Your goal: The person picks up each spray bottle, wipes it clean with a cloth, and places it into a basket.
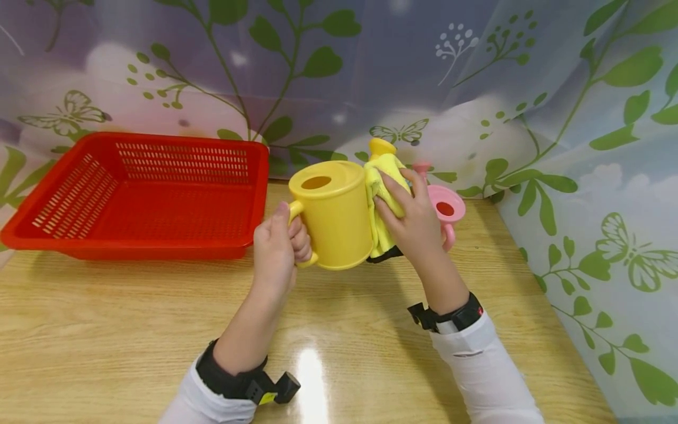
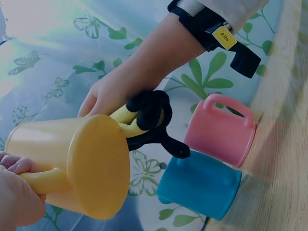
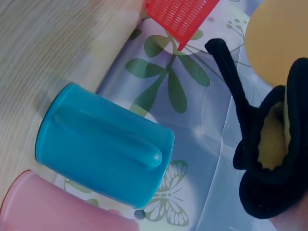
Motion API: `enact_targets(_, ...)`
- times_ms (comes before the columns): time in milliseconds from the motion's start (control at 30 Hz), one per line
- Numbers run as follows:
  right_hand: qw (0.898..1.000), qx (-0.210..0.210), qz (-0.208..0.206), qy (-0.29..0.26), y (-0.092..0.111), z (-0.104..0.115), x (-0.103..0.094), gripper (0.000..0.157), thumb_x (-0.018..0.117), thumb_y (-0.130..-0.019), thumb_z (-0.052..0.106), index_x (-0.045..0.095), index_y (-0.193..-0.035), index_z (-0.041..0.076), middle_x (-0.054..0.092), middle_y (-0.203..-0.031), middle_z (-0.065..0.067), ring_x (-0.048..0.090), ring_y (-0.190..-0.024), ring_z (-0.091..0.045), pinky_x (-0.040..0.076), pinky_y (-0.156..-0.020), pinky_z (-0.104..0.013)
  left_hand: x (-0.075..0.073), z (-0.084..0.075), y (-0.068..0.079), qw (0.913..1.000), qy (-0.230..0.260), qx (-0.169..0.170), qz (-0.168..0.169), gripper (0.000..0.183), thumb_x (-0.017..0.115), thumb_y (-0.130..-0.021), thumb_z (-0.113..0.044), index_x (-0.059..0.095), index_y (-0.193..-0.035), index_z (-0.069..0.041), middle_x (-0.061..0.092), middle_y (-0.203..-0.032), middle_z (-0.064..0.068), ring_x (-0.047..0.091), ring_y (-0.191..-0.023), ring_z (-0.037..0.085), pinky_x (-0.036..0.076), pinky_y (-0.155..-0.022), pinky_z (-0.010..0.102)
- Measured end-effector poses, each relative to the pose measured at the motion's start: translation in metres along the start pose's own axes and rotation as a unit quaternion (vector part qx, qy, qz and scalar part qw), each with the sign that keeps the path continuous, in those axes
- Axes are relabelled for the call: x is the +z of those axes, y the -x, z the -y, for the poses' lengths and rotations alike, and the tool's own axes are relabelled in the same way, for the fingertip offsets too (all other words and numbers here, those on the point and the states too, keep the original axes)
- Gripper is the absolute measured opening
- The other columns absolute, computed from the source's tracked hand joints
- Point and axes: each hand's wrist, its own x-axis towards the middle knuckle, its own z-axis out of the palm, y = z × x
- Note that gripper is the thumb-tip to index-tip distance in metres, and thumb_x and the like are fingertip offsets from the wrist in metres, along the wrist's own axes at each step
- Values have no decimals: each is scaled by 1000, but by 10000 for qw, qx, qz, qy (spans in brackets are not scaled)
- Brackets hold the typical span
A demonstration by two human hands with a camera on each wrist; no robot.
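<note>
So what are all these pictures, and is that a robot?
No robot: just a person's two bare hands. The big picture comes from a camera worn on the head, looking down. The other two come from wrist cameras, one on each arm. The left hand grips a yellow watering can by its handle. The right hand holds a yellow cloth against it. On the wooden table are a red plastic basket, a pink watering can and a blue container, perhaps another can.
</note>
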Motion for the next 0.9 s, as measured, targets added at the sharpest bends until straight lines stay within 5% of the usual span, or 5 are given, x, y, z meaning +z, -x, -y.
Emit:
enact_targets(467,9944,990,-51,356,-7,11,-1,41,64,-93,28,58,-133,21,49,-133,-18,59,-102,-37,51,-72,-49,1,4,0,9998,-5,150,95,48,33,-105,-25,29,-60,-10,28,-45,-4,23,-41,10,18,-44,24)
enact_targets(900,9963,692,503,-3,-6,6,-4,41,64,-93,21,58,-132,12,49,-133,-19,52,-117,-34,48,-92,-50,0,5,-1,9999,27,134,-65,48,34,-105,-26,29,-61,-10,28,-46,-4,23,-41,10,21,-42,21)
